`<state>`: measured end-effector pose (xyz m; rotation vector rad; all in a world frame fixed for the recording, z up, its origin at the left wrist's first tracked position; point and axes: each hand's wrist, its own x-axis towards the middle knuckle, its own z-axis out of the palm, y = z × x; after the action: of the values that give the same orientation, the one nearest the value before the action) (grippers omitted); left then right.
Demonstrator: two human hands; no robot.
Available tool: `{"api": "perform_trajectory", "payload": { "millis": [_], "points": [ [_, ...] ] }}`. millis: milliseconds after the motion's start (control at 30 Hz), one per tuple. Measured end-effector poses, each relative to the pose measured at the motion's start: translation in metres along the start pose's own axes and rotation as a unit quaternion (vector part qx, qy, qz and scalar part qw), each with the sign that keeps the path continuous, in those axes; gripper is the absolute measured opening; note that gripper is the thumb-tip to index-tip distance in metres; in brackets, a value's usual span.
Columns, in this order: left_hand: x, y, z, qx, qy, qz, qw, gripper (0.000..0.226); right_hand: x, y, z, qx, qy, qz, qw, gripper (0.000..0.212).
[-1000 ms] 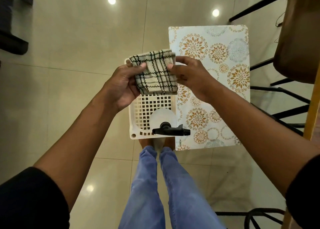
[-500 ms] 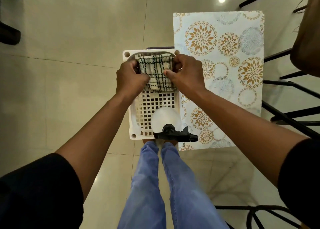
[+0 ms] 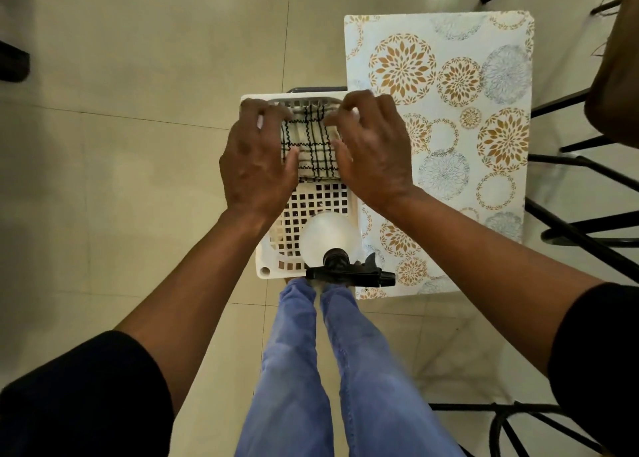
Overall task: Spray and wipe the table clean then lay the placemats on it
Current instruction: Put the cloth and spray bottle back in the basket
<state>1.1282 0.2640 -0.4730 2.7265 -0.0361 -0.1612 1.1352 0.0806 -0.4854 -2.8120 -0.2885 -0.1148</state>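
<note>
- Both hands, left hand (image 3: pixel 257 163) and right hand (image 3: pixel 373 152), are flanking the folded cloth (image 3: pixel 313 145) in the basket (image 3: pixel 266 270), fingers loosely spread.
- Placemats (image 3: pixel 449 138) are lying just right, nearer the right hand.

Home dining area, by the look. Glossy beige floor tiles (image 3: pixel 138 145) reflecting a round ceiling light. Black metal chair legs (image 3: pixel 581 166) at right, beside a brown wooden table edge (image 3: pixel 615 59). White perforated plastic basket (image 3: pixel 273 266) holding a checked cloth (image 3: pixel 313 145) and spray bottle (image 3: pixel 328 239); floral-patterned rectangular placemat (image 3: pixel 449 111) alongside.
</note>
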Motion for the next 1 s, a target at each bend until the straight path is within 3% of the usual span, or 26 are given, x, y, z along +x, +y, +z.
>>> {"api": "perform_trajectory", "payload": {
  "millis": [133,500,600,733,900,1000],
  "points": [
    [0.003,-0.001,0.002,-0.001,-0.052,0.058,0.997,0.034,-0.007,0.007,0.002,-0.009,-0.06,-0.069,0.996,0.026],
    [0.007,0.01,-0.005,0.004,-0.085,0.016,0.996,0.038,-0.008,0.009,-0.003,0.007,-0.103,-0.049,0.993,0.025],
    [0.006,0.016,-0.016,-0.016,-0.09,0.021,0.996,0.046,-0.01,0.01,-0.016,0.088,-0.035,0.011,0.995,0.021],
    [-0.003,0.044,-0.049,-0.086,-0.076,0.042,0.993,0.039,-0.029,0.013,-0.054,0.148,0.015,0.14,0.979,0.028],
    [-0.029,0.11,-0.097,-0.165,-0.013,0.1,0.981,0.024,-0.063,0.008,-0.104,0.258,0.051,0.311,0.913,0.026],
    [-0.056,0.148,-0.11,-0.205,-0.03,0.126,0.97,0.021,-0.089,0.004,-0.13,0.308,0.064,0.361,0.878,0.021]
  ]
}}
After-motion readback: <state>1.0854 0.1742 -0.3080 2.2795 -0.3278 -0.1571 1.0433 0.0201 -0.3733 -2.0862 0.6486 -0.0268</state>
